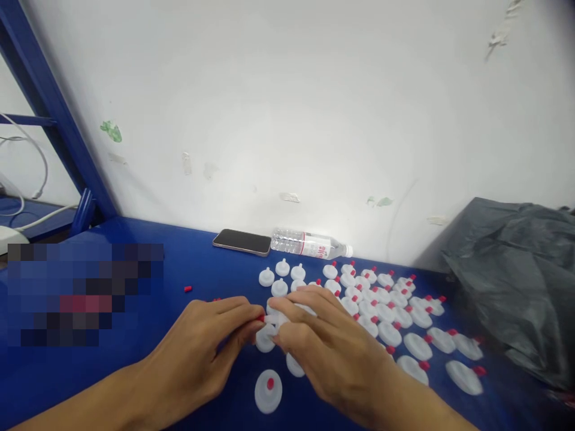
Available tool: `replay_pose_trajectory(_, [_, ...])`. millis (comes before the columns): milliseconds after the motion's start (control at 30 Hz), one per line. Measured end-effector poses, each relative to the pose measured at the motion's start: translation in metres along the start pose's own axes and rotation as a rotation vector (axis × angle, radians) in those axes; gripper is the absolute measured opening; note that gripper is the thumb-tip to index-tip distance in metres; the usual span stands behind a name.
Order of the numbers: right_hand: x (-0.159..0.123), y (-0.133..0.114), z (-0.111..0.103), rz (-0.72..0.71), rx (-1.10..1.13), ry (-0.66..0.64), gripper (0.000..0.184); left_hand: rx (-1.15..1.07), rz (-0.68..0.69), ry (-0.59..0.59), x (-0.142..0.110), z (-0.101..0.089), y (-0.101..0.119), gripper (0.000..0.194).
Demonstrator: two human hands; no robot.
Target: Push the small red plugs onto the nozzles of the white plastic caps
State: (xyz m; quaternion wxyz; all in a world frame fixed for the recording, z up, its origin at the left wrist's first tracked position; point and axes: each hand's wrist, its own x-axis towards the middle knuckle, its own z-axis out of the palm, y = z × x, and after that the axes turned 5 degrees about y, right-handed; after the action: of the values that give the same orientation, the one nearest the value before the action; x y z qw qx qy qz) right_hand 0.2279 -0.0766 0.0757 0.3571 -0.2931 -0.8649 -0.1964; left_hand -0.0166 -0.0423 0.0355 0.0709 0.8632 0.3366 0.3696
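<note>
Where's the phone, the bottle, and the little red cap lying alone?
Phone (242, 242): head view, on its dark screen.
Bottle (314, 245): head view, on its label.
Red cap (187, 288): head view, at its middle.

Milky, smooth plastic in my right hand (327, 347), this spouted piece (281, 319), and in my left hand (211, 344) a red cap (261, 318), plastic too; here's the blue tabletop (182, 254), smooth with a soft sheen; far side, a glossy phone (242, 241) and a clear plastic bottle (288, 242), ribbed; to the right, a crinkled grey plastic bag (516, 275)
</note>
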Motion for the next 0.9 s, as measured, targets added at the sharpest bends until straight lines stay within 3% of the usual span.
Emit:
replay_pose_trajectory(100, [-0.003,0.011,0.000,0.027,-0.003,-0.078,0.044,0.008,0.029,0.056,0.013,-0.009,-0.002,0.030])
replay_pose_trajectory(200, [-0.006,0.030,0.002,0.160,-0.033,-0.090,0.043,0.181,-0.021,0.036,0.026,-0.023,-0.019,0.032])
replay_pose_trajectory(333, [-0.009,0.057,0.002,0.373,0.002,-0.106,0.039,0.329,-0.089,-0.153,0.034,-0.046,-0.046,0.031])
replay_pose_trajectory(433, [-0.015,0.073,0.003,0.411,-0.032,-0.148,0.040,0.351,-0.148,-0.268,0.034,-0.055,-0.054,0.023])
replay_pose_trajectory(700, [-0.027,0.079,0.011,0.472,-0.069,-0.545,0.058,0.353,-0.235,-0.421,0.030,-0.045,-0.052,0.021])
replay_pose_trajectory(767, [-0.024,0.077,0.010,0.500,-0.054,-0.583,0.060,0.343,-0.236,-0.424,0.030,-0.043,-0.050,0.023])
replay_pose_trajectory(900, [-0.021,0.078,0.004,0.532,-0.029,-0.540,0.061,0.335,-0.231,-0.431,0.030,-0.041,-0.048,0.026])
